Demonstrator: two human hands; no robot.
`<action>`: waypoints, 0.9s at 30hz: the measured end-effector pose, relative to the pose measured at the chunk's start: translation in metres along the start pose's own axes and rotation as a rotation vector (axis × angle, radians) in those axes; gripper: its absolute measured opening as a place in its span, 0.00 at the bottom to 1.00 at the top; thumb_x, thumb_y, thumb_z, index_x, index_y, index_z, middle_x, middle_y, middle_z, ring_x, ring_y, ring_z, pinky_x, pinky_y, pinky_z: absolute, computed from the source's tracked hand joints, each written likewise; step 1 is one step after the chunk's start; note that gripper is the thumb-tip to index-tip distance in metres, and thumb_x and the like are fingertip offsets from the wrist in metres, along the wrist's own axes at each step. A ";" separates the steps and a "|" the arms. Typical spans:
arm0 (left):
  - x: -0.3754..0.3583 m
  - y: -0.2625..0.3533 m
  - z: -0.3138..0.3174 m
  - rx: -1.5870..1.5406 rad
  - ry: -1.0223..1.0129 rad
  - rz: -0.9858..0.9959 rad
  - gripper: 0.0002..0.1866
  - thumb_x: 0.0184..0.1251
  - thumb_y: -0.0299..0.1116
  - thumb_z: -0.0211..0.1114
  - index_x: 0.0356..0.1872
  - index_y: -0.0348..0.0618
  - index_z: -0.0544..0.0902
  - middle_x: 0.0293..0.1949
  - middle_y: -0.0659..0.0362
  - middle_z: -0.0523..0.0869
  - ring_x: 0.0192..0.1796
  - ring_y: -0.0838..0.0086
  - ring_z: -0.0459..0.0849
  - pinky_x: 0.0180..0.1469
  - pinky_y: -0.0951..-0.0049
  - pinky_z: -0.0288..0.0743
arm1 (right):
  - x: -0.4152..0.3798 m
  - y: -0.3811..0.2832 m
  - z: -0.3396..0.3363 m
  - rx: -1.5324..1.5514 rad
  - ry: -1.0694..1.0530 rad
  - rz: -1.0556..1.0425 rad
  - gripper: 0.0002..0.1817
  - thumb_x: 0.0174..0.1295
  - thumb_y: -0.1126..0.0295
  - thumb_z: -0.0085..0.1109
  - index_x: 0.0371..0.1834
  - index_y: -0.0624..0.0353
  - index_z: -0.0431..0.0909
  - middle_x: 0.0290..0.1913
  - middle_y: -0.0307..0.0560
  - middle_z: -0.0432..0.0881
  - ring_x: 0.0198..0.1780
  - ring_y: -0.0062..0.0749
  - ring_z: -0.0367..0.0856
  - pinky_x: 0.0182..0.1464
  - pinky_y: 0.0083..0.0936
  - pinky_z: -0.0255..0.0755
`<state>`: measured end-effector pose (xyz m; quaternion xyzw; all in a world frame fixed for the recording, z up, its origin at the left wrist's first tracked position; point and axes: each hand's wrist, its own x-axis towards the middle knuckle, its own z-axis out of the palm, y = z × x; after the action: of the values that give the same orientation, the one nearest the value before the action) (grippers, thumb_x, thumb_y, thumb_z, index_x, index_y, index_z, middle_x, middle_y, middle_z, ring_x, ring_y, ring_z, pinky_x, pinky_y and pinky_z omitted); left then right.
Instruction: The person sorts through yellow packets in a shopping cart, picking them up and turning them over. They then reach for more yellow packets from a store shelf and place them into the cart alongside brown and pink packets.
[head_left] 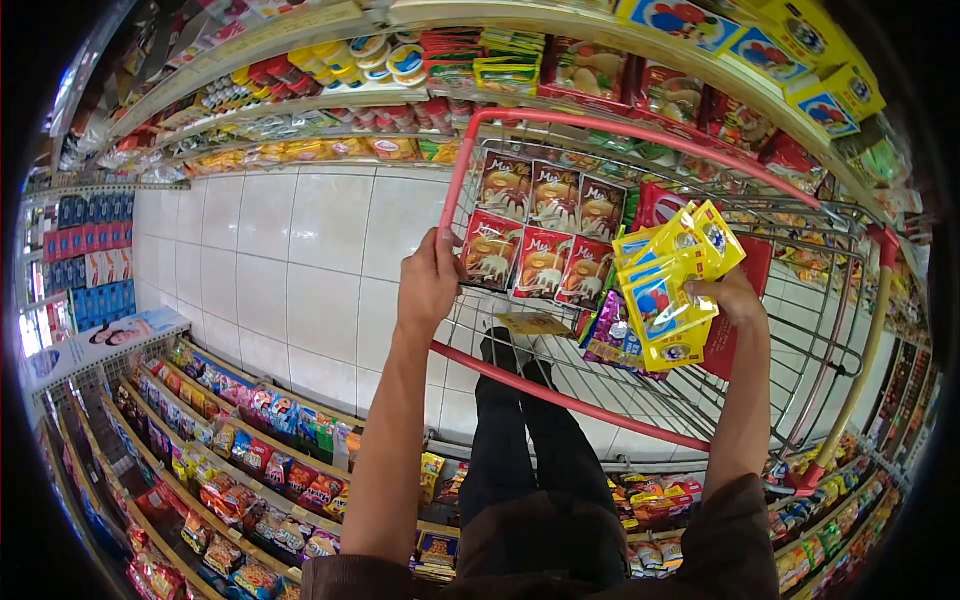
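Observation:
My left hand (431, 282) is closed around the pink-red end rim of the shopping cart (455, 190). Several yellow packets (668, 290) with blue and red pictures are fanned out in my right hand (733, 297), its thumb pressed on top of them, above the cart basket. Beside my left hand, inside the cart, lie two rows of sachets: dark brown ones (555, 195) at the back and red ones (543, 264) nearer me. A purple packet (610, 328) and a magenta packet (657, 205) are partly covered by the yellow packets.
Along the far side runs a shelf with yellow packets (840, 95), red packs (588, 72) and cups (405, 63). Low racks of snack bags (285, 455) stand on the near side, around my legs (510, 430). White floor tiles (320, 225) extend to the left, toward a shelf of blue boxes (95, 215).

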<state>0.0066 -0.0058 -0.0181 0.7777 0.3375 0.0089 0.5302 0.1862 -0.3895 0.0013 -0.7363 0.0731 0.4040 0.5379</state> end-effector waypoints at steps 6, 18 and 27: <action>0.005 -0.005 0.007 0.539 0.574 0.520 0.11 0.72 0.38 0.56 0.42 0.40 0.78 0.34 0.53 0.83 0.36 0.62 0.83 0.39 0.61 0.74 | 0.019 0.030 -0.030 -0.265 -0.122 0.037 0.34 0.40 0.84 0.71 0.57 0.63 0.74 0.51 0.47 0.83 0.53 0.34 0.81 0.58 0.33 0.72; -0.004 -0.050 0.134 1.050 -1.285 0.135 0.32 0.62 0.58 0.61 0.60 0.47 0.73 0.47 0.48 0.85 0.50 0.53 0.83 0.52 0.59 0.77 | 0.035 0.048 -0.015 -0.721 0.395 0.044 0.35 0.36 0.66 0.75 0.52 0.63 0.75 0.51 0.56 0.83 0.52 0.43 0.83 0.52 0.35 0.77; -0.009 -0.087 0.166 1.213 -1.225 0.282 0.27 0.63 0.58 0.58 0.45 0.42 0.84 0.40 0.48 0.87 0.45 0.56 0.86 0.47 0.56 0.79 | -0.026 -0.059 0.038 -1.264 0.441 0.078 0.18 0.61 0.60 0.61 0.48 0.62 0.76 0.39 0.55 0.84 0.44 0.50 0.85 0.44 0.44 0.79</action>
<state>0.0167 -0.1284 -0.1604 0.8283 -0.1597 -0.5264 0.1067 0.1811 -0.3411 0.0588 -0.9718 -0.0430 0.2284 -0.0393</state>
